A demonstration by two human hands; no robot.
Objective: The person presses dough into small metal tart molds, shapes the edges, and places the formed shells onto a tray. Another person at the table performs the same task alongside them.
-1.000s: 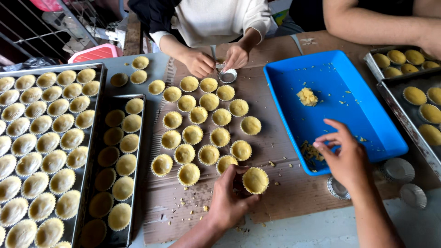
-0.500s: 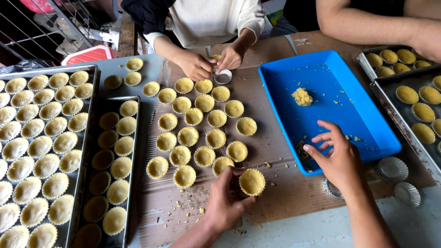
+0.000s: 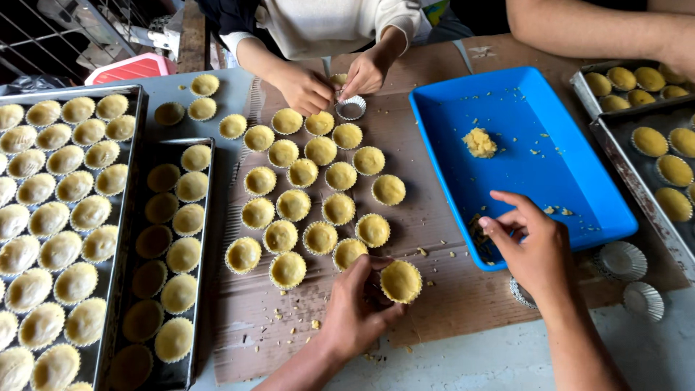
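At six o'clock in the head view, the left hand (image 3: pixel 356 308) curls its fingers around the near side of a dough-lined tart cup (image 3: pixel 400 281), gripping its fluted rim as it rests on the brown cardboard sheet (image 3: pixel 449 289). That cup sits just beside the lowest row of the cluster of filled tart cups (image 3: pixel 311 185), which spreads from centre toward eleven o'clock.

At four o'clock the right hand (image 3: pixel 532 250) hovers over the near corner of the blue tray (image 3: pixel 579 188), fingers loosely bent and pinched narrow; whether they hold any dough I cannot tell. A lump of yellow dough (image 3: pixel 479 143) lies in the tray toward one o'clock, with crumbs scattered about it. Empty foil cups (image 3: pixel 621 259) stand just beside the tray at four o'clock.

At twelve o'clock another person's hands (image 3: pixel 340 80) work together over an empty cup (image 3: pixel 351 108). At nine o'clock two dark baking trays (image 3: pixel 137 116) hold rows of cups, and more metal trays (image 3: pixel 615 141) with filled cups sit at three o'clock.
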